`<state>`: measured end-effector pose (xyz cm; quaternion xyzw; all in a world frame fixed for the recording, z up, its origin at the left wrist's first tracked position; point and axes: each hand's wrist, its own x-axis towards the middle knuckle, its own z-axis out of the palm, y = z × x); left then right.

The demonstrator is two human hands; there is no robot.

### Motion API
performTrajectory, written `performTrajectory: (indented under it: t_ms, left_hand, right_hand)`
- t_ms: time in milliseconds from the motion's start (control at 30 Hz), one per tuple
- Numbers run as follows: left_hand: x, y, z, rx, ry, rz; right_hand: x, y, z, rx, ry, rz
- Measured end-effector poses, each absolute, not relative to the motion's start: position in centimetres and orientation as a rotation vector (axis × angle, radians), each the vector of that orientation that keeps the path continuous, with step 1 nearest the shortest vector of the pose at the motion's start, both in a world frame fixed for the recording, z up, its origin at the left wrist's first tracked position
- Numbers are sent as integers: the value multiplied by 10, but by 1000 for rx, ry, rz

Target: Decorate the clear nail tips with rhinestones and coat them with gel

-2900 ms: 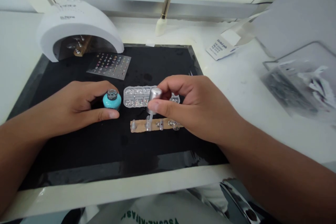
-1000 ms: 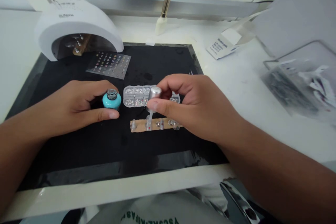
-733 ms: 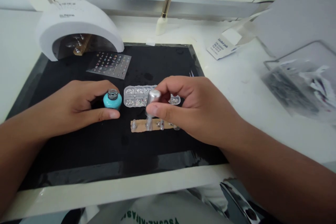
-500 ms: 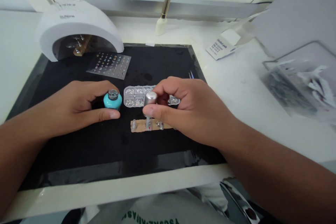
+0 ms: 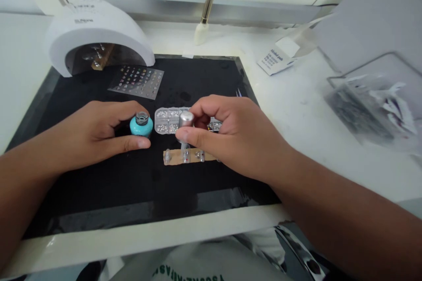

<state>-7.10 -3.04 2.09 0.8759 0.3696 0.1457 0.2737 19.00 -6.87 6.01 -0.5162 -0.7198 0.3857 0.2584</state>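
My left hand is closed around a turquoise nail polish bottle, which stands uncapped on the black mat. Between thumb and fingers, my right hand pinches the silver nail polish brush cap, its brush pointing down. The brush end is over a tan strip that carries several small clear nail tips with tiny decorations; whether it touches one I cannot tell. Behind the strip lies a clear compartment case of small rhinestones, partly covered by my right hand.
A white nail lamp stands at the back left, with a sticker sheet before it. Behind the mat is a cream bottle with a gold cap. To the right are an alcohol pads box, tweezer tips and a clear bag.
My right hand has shifted slightly to the left with the brush cap, over the same part of the strip. My left hand still holds the bottle in place.
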Motion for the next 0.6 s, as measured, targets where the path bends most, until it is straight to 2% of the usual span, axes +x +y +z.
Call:
performTrajectory:
  t_ms: [300,600]
  left_hand:
    - [-71,-31,21,2357,995,397]
    - [-69,-31,21,2375,967,451]
  right_hand:
    - [190,-68,60,-1453,-1949,912]
    - [190,-70,61,-1435,-1944,985]
